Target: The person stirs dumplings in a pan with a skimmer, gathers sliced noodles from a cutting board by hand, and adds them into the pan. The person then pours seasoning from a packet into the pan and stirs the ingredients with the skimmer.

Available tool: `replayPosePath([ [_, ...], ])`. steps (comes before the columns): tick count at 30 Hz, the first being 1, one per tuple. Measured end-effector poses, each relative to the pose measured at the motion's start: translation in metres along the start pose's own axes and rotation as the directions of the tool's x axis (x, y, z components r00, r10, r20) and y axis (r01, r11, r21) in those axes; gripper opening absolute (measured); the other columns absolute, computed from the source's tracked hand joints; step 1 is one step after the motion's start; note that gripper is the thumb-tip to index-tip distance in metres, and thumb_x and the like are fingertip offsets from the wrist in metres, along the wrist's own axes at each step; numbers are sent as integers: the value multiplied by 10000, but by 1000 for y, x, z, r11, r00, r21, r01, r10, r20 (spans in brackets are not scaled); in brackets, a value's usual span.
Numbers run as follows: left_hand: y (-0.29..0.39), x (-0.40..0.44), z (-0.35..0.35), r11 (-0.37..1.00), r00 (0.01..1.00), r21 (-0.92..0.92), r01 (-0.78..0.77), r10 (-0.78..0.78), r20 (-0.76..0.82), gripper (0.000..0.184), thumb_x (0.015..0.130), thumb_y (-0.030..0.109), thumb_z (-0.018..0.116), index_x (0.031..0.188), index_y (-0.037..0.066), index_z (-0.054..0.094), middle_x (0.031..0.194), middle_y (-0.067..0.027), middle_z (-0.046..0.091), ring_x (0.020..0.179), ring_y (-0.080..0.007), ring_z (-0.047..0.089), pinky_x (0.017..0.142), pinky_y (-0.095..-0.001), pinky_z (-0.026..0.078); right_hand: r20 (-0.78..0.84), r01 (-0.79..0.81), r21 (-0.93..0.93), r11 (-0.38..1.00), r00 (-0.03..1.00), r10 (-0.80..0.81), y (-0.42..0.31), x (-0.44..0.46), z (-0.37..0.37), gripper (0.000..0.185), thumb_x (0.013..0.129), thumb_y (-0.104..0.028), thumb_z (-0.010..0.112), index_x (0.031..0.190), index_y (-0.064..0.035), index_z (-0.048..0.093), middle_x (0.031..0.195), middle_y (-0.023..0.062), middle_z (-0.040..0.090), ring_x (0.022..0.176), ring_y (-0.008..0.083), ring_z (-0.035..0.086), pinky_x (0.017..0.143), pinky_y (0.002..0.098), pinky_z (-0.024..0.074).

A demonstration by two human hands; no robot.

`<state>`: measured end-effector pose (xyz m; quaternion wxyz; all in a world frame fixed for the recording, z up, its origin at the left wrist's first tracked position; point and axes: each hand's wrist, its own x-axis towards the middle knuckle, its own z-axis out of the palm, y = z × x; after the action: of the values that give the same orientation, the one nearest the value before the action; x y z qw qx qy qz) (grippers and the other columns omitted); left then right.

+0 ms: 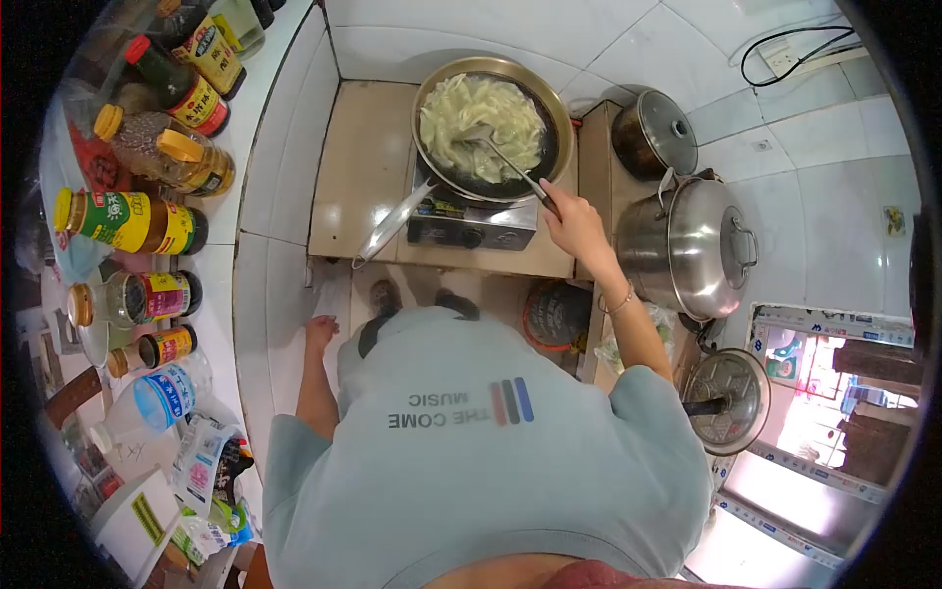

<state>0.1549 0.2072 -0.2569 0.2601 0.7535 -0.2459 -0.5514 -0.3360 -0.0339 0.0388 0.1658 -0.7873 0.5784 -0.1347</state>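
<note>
My right hand (pixel 577 228) is closed around the dark handle of a metal spatula (pixel 510 161). The blade of that spatula rests among pale green sliced vegetable strips (pixel 486 113), partly covered by them. These strips lie heaped in a wide frying pan (pixel 561 123) with a dark inside. The pan sits on a gas stove (pixel 471 233), and its long metal handle (pixel 392 224) points toward my left side. Down by my left side hangs my left hand (pixel 322 331), with loosely bent fingers and nothing visible in it. It touches neither pan nor stove.
Sauce bottles (pixel 147 221) and a large plastic bottle (pixel 157 398) line the left counter (pixel 218 294). To the right stand a large steel pot (pixel 677 240) and a smaller lidded pot (pixel 655 134). A glass lid (pixel 731 402) is nearer me. A dark bucket (pixel 557 314) stands below.
</note>
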Motion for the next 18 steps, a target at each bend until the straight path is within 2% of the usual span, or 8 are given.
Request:
replayPosePath([
  [3, 2, 0, 0, 1000, 1000, -17, 9, -9, -8, 216, 860, 151, 603, 911, -54, 652, 720, -105, 653, 616, -164, 604, 583, -288, 494, -10, -1, 36, 999, 1000, 1, -2, 15, 11, 421, 807, -121, 622, 1219, -78, 552, 837, 186, 651, 776, 371, 622, 674, 433, 492],
  [5, 0, 1, -2, 1000, 1000, -19, 10, -10, -11, 218, 856, 158, 609, 901, -50, 656, 717, -103, 655, 618, -162, 605, 583, -290, 492, -29, -55, 135, 989, 998, 60, -7, 23, 14, 397, 808, -119, 608, 1198, -62, 562, 847, 192, 653, 797, 396, 615, 713, 458, 494],
  [7, 3, -2, -3, 997, 1000, 72, 22, -21, -11, 208, 858, 152, 608, 899, -46, 655, 706, -100, 652, 614, -161, 604, 584, -291, 494, -75, -41, 143, 989, 996, 52, -4, 31, 23, 394, 805, -114, 609, 1192, -53, 562, 841, 193, 653, 792, 393, 617, 709, 456, 493],
  [11, -4, -4, -4, 995, 1000, 98, 8, -9, 12, 187, 859, 135, 604, 885, -44, 651, 705, -103, 647, 614, -162, 605, 585, -282, 498, -142, -63, 192, 979, 986, 91, 2, 46, 30, 385, 797, -115, 624, 1168, -30, 565, 840, 191, 654, 795, 392, 622, 697, 451, 494],
  [13, -5, -7, 0, 995, 999, -88, 45, -46, -17, 181, 860, 123, 601, 884, -51, 648, 703, -106, 644, 609, -162, 603, 590, -274, 501, -158, -68, 222, 973, 982, 105, 2, 53, 28, 383, 796, -122, 631, 1161, -27, 566, 841, 197, 654, 801, 391, 624, 701, 450, 495],
  [14, -5, -8, 1, 995, 999, -87, 46, -48, -17, 181, 860, 123, 601, 884, -51, 648, 703, -106, 644, 609, -162, 603, 590, -274, 501, -175, -73, 252, 965, 977, 119, 2, 56, 27, 383, 794, -128, 637, 1155, -23, 568, 843, 202, 653, 808, 390, 627, 704, 449, 496],
  [18, 2, -14, 0, 998, 998, -57, 41, -44, -35, 189, 859, 123, 603, 900, -55, 650, 706, -106, 645, 615, -162, 602, 595, -273, 499, -106, -201, 117, 973, 971, 213, 2, 60, 13, 374, 795, -141, 647, 1142, -22, 573, 845, 214, 653, 812, 392, 630, 706, 443, 501],
])
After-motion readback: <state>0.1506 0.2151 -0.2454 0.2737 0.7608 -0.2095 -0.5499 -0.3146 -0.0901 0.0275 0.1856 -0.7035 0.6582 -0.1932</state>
